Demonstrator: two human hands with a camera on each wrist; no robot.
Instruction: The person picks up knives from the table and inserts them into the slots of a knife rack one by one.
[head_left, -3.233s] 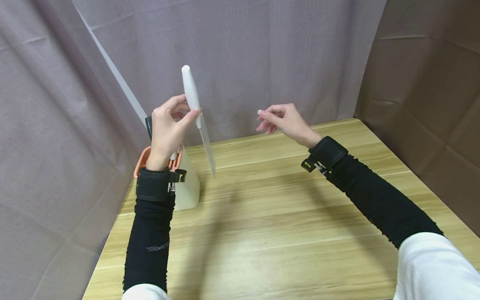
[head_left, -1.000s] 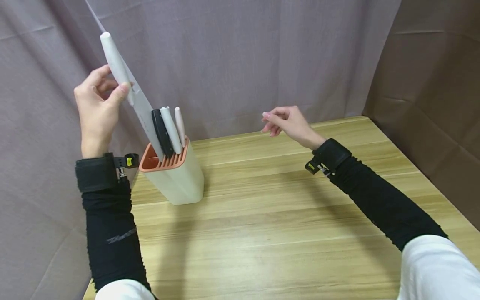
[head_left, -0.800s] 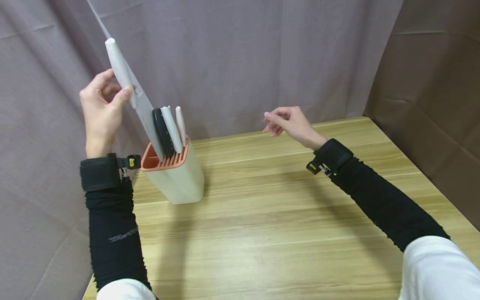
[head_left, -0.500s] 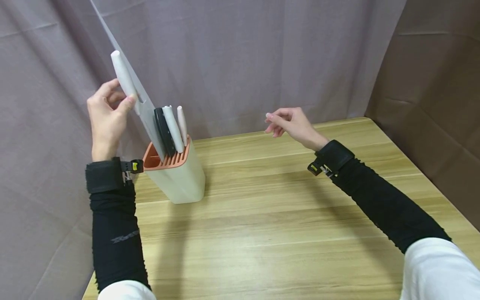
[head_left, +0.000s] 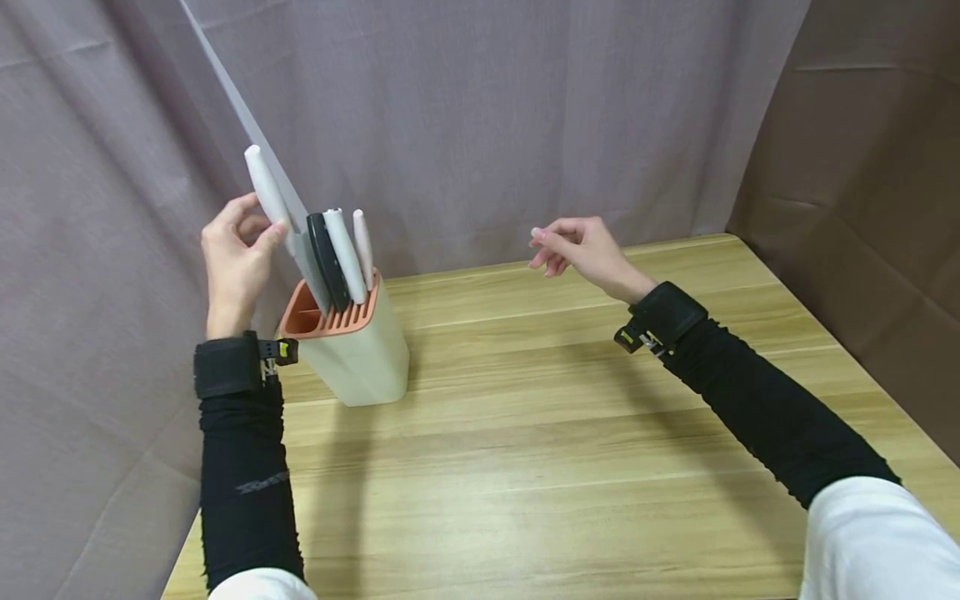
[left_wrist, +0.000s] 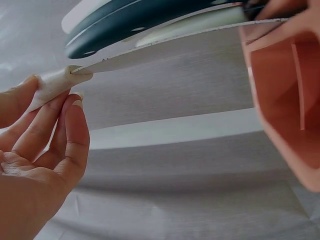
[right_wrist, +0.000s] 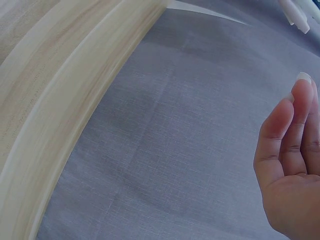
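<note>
At the desk's (head_left: 525, 433) left end, the left hand (head_left: 236, 262) is pinching the knife (head_left: 266, 196) handle, its blade now sinking deeper into the knife block (head_left: 352, 350) than a second ago. The right hand (head_left: 581, 246) is hovering relaxed, holding nothing.

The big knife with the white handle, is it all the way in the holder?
Partly in. The left hand holds the knife; its blade tip is in the holder, but much blade shows.

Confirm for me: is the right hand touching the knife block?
Apart. The head view shows the right hand raised in the air, with bare table and curtain between it and the knife block; it holds nothing.
</note>
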